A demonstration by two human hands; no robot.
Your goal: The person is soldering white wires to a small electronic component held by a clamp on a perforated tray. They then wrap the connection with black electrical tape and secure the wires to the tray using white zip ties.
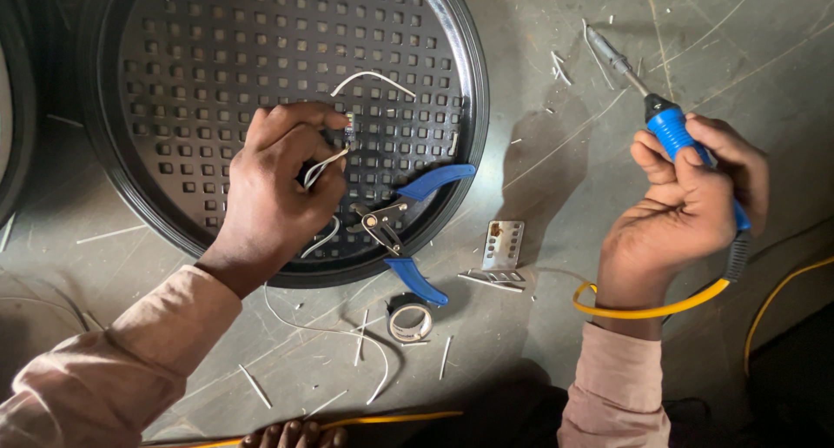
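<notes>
Blue-handled soldering iron (pixel 669 126) in right hand (pixel 686 213); left hand (pixel 278 187) pinches white wires (pixel 326 165).

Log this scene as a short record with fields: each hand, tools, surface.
left hand: pinches white wires over the round black perforated grille
right hand: grips a blue soldering iron, tip up, yellow cord trailing
tools: blue-handled cutters on the grille's rim; tape roll below
surface: scratched grey table, wire scraps scattered

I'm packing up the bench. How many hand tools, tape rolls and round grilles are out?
Hand tools: 2, the soldering iron in the right hand and the blue-handled cutters.
Tape rolls: 1.
Round grilles: 1, under the left hand.
Total: 4.
</notes>
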